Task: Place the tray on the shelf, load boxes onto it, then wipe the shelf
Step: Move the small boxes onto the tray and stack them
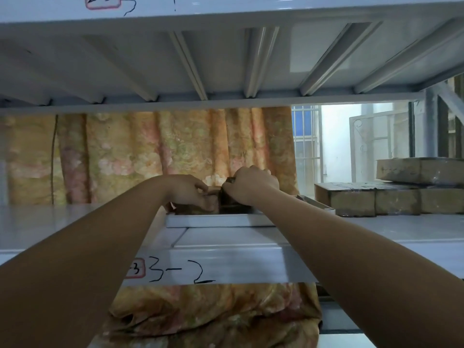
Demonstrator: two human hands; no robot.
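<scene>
A white tray (216,220) rests on the white metal shelf (62,222) in the middle of the view. Brown boxes lie inside it, mostly hidden by my hands. My left hand (190,192) presses on a low brown box in the tray. My right hand (251,185) grips the top of a dark brown box (229,205) that stands in the tray beside the left hand. Both arms reach in over the shelf's front beam.
A stack of brown cardboard boxes (391,194) sits on the shelf at the right. An orange floral curtain (150,156) hangs behind the shelf. The upper shelf (226,66) is close overhead. The front beam (226,267) is marked "3-2".
</scene>
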